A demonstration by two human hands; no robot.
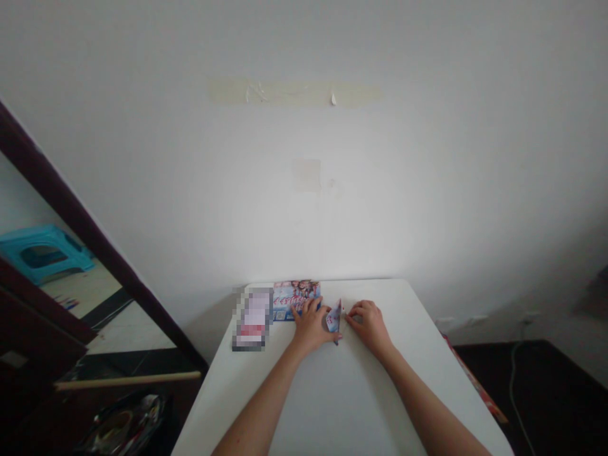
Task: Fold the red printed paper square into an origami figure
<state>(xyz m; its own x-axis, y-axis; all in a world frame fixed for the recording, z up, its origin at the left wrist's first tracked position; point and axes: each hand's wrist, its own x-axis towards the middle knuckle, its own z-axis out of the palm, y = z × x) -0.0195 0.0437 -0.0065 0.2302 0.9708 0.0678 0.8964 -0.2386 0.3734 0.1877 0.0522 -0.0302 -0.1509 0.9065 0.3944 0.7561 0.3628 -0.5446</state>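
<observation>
A small folded piece of printed paper, pink, white and blue, stands partly raised off the white table between my two hands. My left hand has its thumb at the paper's near end and its index finger by the upper left edge, gripping it, while the other fingers spread over a flyer. From the right, my right hand pinches the paper's pale edge with thumb and index finger, the other fingers curled. The colourful printed flyer lies flat at the back, partly covered by my left hand.
A pixelated phone-like object lies at the left of the white table. The table's back edge meets a wall with old tape. A dark-framed mirror leans at left, reflecting a blue stool. A cable hangs at right.
</observation>
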